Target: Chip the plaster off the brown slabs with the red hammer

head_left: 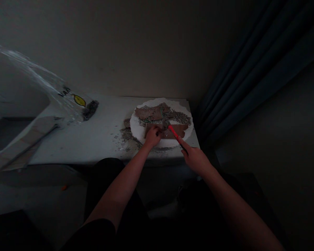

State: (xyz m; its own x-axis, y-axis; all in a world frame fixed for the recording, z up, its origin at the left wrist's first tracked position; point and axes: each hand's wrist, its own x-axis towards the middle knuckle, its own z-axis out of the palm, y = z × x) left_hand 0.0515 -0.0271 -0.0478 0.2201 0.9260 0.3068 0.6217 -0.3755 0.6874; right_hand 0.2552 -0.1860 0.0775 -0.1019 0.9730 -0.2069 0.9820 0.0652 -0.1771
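Note:
My right hand [195,157] is closed around the black grip of a hammer [174,132] with a red shaft. The hammer's metal head [166,122] is just above or on the near brown slab, close to my left fingers; I cannot tell whether it touches. My left hand [153,136] rests at the left part of that rough brown slab [178,131], its fingers curled down, and what they hold is too dark and small to make out. Both slabs lie on a white scalloped board [137,130]; the far brown slab [149,112] is broken and surrounded by grey crumbs [180,116].
A clear plastic bag [52,82] with a yellow print and dark bits inside stands at the left of the white table [94,143]. Loose crumbs [129,136] lie left of the board. A flat cardboard-like piece [23,146] is at far left, a dark curtain [240,66] at right.

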